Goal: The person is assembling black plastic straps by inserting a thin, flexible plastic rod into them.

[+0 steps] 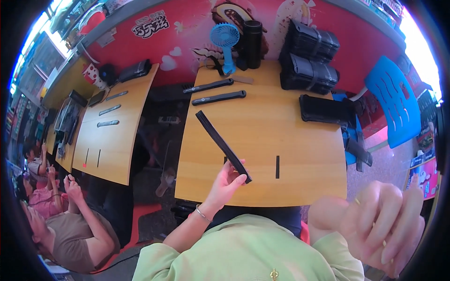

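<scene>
Left hand (228, 183): raised over the near part of the wooden table (300, 136), thumb and fingers pinching the lower end of a long black strip (218, 140). The black strip appears layered along its length; it slants from the grip toward the far left, its free end pointing at the table's left side. Whether that end touches the wood cannot be told. A silver bracelet (203, 214) circles the left wrist. Right hand (382, 225): held up at the lower right, close to the camera, well apart from the black strip, fingers curled. Small yellow bits show between these fingers; what they belong to, and how firmly they are gripped, cannot be told. On the table, a short dark bar (277, 167) lies to the right of the left hand. Two flat black bands (219, 97) lie one beyond the other near the far left corner. Behind them stand a blue fan (225, 42) and a dark bottle (252, 44), side by side. Stacked black bundles (309, 72) occupy the far right corner, with a black pouch (326, 110) nearer, at the right edge. A blue chair (396, 100) stands to the right. At left, a co-worker (77, 243) in a brown top sits by a second table (115, 145).
</scene>
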A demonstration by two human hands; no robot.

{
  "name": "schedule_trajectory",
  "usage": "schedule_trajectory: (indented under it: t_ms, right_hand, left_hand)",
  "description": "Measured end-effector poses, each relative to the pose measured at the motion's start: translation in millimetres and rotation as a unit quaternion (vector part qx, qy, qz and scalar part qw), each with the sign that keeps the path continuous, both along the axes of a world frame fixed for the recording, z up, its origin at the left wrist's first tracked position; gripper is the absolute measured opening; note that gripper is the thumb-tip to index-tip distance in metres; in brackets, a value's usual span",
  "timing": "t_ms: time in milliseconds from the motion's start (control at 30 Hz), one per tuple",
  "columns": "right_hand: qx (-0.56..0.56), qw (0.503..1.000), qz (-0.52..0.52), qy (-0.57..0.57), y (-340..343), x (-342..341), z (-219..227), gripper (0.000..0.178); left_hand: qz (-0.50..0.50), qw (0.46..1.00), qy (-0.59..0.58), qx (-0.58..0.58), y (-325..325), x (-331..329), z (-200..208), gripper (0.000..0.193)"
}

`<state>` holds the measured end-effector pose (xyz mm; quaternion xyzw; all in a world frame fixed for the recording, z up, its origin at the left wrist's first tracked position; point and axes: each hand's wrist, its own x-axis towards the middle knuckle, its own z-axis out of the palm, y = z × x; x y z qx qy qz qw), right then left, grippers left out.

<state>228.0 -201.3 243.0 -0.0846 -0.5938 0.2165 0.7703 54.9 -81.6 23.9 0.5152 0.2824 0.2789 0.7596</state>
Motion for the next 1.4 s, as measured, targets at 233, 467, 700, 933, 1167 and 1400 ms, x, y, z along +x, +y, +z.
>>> schedule_trajectory:
  t_ms: [233,467,700,933,1167,1400]
  right_hand:
    - [0.23,0.933,-0.267,0.075,-1.8,-1.9,-30.9,0.014]
    - [-0.02,0.965,-0.243,0.097,19.0,-0.7,-9.8,0.017]
    - [-0.023,0.993,-0.072,-0.087,7.6,2.1,41.1,0.007]
    - [-0.074,0.992,-0.066,-0.076,-6.8,-16.7,31.6,0.002]
    - [0.035,0.989,-0.137,-0.041,-7.5,-15.9,10.7,0.003]
    - [0.114,0.978,-0.173,-0.031,-5.6,-15.0,-1.5,0.006]
  left_hand:
    - [0.005,1.0,0.007,0.004,-2.7,-6.0,-7.1,0.043]
    - [-0.003,1.0,0.011,0.008,-1.0,-5.8,-6.8,0.041]
    - [0.007,1.0,-0.001,0.007,-1.7,-2.1,-6.7,0.042]
    - [0.012,1.0,0.007,0.0,0.6,-4.8,-9.7,0.043]
    - [0.0,1.0,0.0,-0.004,-0.5,-2.4,-8.0,0.044]
    - [0.017,1.0,0.001,-0.008,0.5,-4.4,-11.9,0.042]
